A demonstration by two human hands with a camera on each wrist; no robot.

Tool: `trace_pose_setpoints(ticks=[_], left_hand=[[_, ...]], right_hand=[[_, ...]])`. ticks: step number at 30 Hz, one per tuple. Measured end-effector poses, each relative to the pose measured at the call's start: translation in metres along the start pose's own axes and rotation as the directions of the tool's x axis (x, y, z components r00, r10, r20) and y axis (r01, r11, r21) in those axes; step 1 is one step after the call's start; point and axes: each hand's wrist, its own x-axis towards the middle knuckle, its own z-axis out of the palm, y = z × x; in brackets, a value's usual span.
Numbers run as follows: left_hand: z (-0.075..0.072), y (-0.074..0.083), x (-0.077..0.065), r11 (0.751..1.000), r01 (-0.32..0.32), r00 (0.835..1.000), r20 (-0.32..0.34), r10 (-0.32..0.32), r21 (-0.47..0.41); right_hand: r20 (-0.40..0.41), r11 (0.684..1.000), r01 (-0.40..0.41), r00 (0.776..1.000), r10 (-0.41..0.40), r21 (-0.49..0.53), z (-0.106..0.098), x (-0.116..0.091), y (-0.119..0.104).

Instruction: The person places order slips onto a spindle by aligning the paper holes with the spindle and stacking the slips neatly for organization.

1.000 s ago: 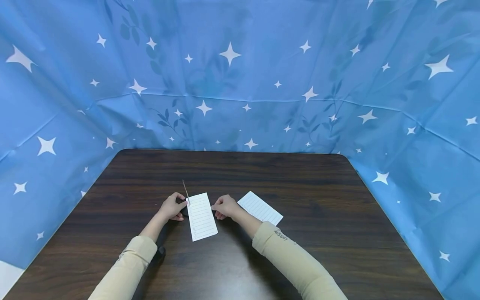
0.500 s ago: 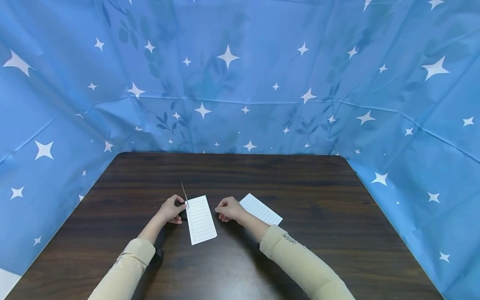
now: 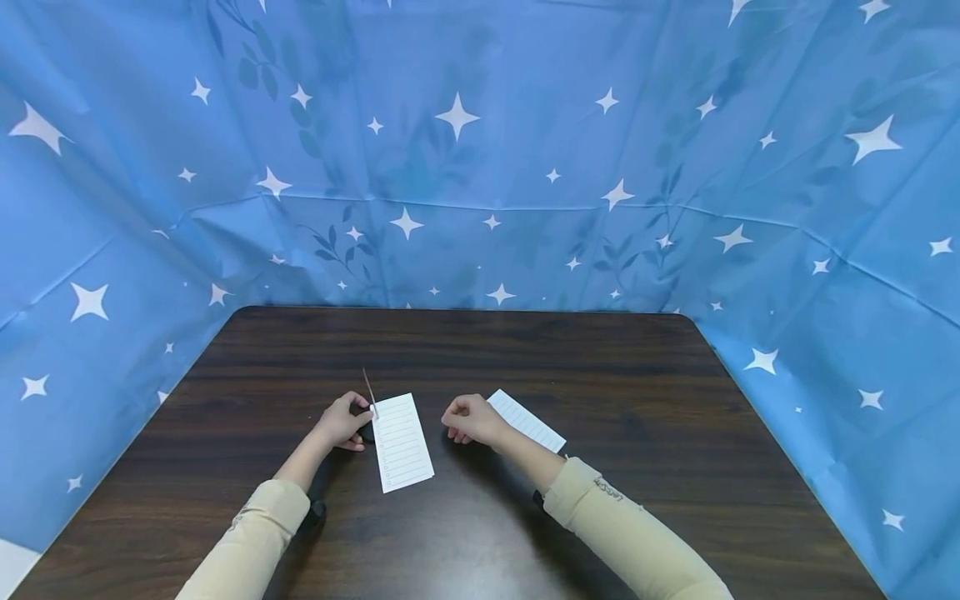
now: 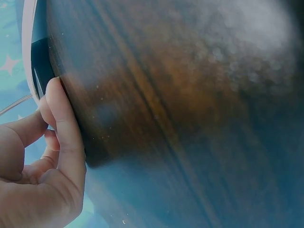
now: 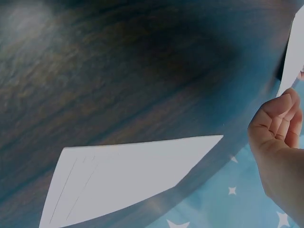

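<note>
In the head view my left hand (image 3: 345, 422) pinches a white lined card (image 3: 402, 443) at its upper left edge. Small checkboxes run down one side of the card. A thin cord (image 3: 370, 387) sticks up from its top left corner. The left wrist view shows the card's edge-on side, with thumb and forefinger (image 4: 61, 102) meeting at it. To the right of that card, my right hand (image 3: 472, 419) is held with thumb and forefinger curled together; nothing shows between them. Close behind this hand lies a second lined card (image 3: 527, 422), partly covered by the forearm.
Both cards are over a dark wood-grain table (image 3: 675, 500). Behind it hangs a blue cloth (image 3: 480, 167) with white stars. A small black object (image 3: 315, 512) shows beneath the left wrist.
My right hand has drawn away to the right from the held card's edge and now overlaps more of the second card. My left hand keeps its pinch on the card.
</note>
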Motion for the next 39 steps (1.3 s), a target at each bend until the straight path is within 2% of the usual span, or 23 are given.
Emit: trace_pose_setpoints(ticks=[8,17,20,25,28,35,39], left_hand=[[0.0,-0.001,0.001,1.0,-0.004,1.0,-0.004,0.004,-0.006],[0.001,-0.002,0.005,1.0,0.0,1.0,-0.007,0.0,-0.002],[0.001,-0.003,0.005,1.0,0.009,1.0,-0.009,-0.009,-0.003],[0.001,-0.004,0.005,1.0,0.01,1.0,-0.002,-0.01,-0.003],[0.001,-0.004,0.005,1.0,0.011,1.0,-0.004,-0.011,-0.004],[0.002,-0.003,0.006,1.0,-0.007,1.0,-0.013,0.007,0.0],[0.002,-0.004,0.005,1.0,0.003,1.0,-0.011,-0.003,0.011]], right_hand=[[0.003,0.994,0.085,0.996,-0.085,-0.072,-0.012,-0.006,0.002],[0.019,0.97,0.154,0.988,-0.153,-0.19,-0.034,-0.014,0.003],[0.026,0.951,0.175,0.984,-0.174,-0.253,-0.04,-0.017,0.006],[0.02,0.9,0.193,0.979,-0.201,-0.391,-0.049,-0.021,0.013],[0.019,0.874,0.173,0.983,-0.185,-0.454,-0.053,-0.021,0.016],[0.031,0.843,0.157,0.986,-0.165,-0.515,-0.068,-0.02,0.029],[0.034,0.803,0.126,0.991,-0.131,-0.582,-0.071,-0.022,0.033]])
